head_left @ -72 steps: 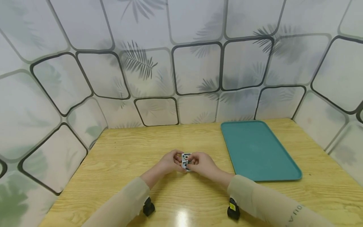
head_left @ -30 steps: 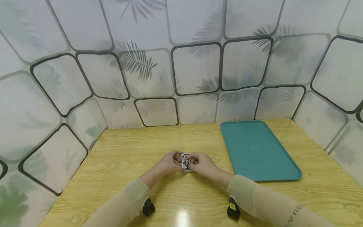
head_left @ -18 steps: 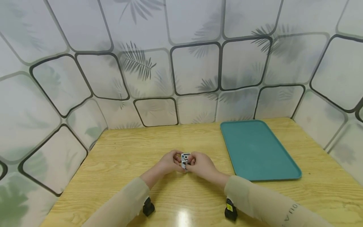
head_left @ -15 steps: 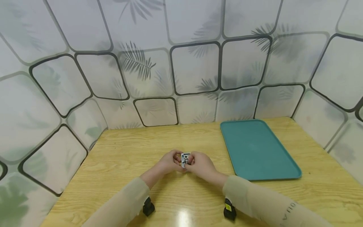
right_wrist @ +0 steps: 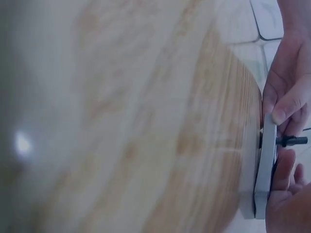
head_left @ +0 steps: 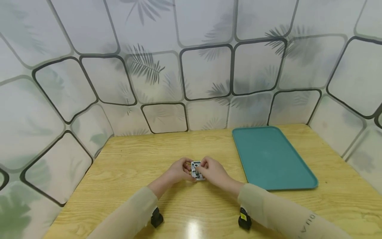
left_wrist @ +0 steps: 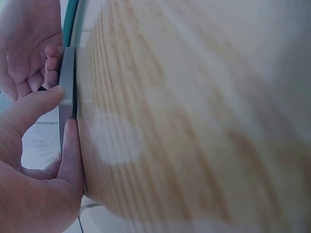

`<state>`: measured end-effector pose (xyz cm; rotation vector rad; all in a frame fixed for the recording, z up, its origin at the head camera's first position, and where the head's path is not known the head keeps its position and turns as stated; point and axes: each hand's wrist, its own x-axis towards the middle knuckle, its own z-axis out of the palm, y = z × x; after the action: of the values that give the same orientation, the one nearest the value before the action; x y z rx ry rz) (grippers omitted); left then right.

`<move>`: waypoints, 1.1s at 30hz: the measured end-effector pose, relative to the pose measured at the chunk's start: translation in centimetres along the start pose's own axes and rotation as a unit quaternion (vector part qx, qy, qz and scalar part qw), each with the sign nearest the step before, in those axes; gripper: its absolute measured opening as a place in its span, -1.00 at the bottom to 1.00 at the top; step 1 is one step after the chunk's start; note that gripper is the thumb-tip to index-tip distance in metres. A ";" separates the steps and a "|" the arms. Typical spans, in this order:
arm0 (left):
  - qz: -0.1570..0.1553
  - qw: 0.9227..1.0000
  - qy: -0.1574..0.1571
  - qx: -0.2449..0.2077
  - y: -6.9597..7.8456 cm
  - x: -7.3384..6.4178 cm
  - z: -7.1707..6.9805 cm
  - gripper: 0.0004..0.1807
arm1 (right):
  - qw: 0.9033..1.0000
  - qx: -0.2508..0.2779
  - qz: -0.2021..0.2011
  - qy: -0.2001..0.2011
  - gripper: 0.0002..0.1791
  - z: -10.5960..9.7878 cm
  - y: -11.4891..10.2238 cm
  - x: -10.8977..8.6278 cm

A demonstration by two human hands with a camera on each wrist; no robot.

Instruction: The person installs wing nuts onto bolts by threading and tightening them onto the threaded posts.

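Observation:
My left hand (head_left: 178, 171) grips the left side of a small silver rectangular metal plate (head_left: 193, 164) with recesses and a hole. In the left wrist view, thumb and finger clasp the plate's edge (left_wrist: 67, 114). From the plate's face a black threaded screw (right_wrist: 294, 141) stands out, seen in the right wrist view. Over the plate's right side lies my right hand (head_left: 215, 171), thumb and forefinger apart and close to the screw. Its other fingers are loosely bent in the right wrist view, and the screw shows free of them. Contact between right fingertips and plate is unclear.
A teal rectangular tray (head_left: 273, 159) lies on the wooden table (head_left: 143, 149) to the right. Behind and at both sides hangs a patterned curtain (head_left: 161, 76). Black wrist devices (head_left: 244, 221) are strapped under both sleeves.
My right hand's fingers have spread and shifted slightly right, baring more of the plate and the screw. The left hand and plate have stayed in place.

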<state>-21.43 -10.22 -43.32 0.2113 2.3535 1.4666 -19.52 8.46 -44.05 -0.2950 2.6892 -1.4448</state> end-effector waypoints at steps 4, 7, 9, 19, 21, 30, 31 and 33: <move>-0.002 1.000 -0.001 0.000 -0.1 0.2 0.0 -0.17 | 0.999 0.025 -0.016 -0.025 -0.76 -0.3 0.4 0.1; -0.005 1.000 0.000 0.001 -0.2 0.3 0.0 -0.16 | 0.998 0.026 -0.018 -0.048 -0.64 -0.5 0.4 0.1; -0.006 1.000 0.001 -0.001 -0.3 0.3 0.0 -0.16 | 0.998 0.022 -0.014 -0.057 -0.61 -0.5 0.3 0.1; 0.001 1.000 -0.003 0.002 -0.2 0.2 -0.1 -0.14 | 0.998 -0.013 -0.018 -0.060 -0.62 -0.2 0.5 0.4; -0.002 1.000 -0.004 -0.003 -0.3 0.2 -0.1 -0.15 | 0.998 -0.026 -0.025 -0.055 -0.67 -0.2 0.5 0.3; -0.007 1.000 -0.003 -0.020 -0.4 0.4 -0.1 -0.17 | 0.998 -0.038 -0.040 -0.038 -0.93 0.1 0.9 0.6; -0.004 1.000 -0.003 -0.019 -0.3 0.4 -0.1 -0.17 | 0.998 -0.039 -0.040 -0.035 -0.97 0.1 0.9 0.5; -0.003 1.000 -0.002 -0.020 -0.3 0.4 -0.1 -0.18 | 0.998 -0.052 -0.038 -0.028 -0.93 0.3 0.8 0.4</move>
<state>-21.80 -10.33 -43.68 0.1977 2.3166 1.5080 -19.99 8.56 -44.82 -0.4412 2.7413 -1.2957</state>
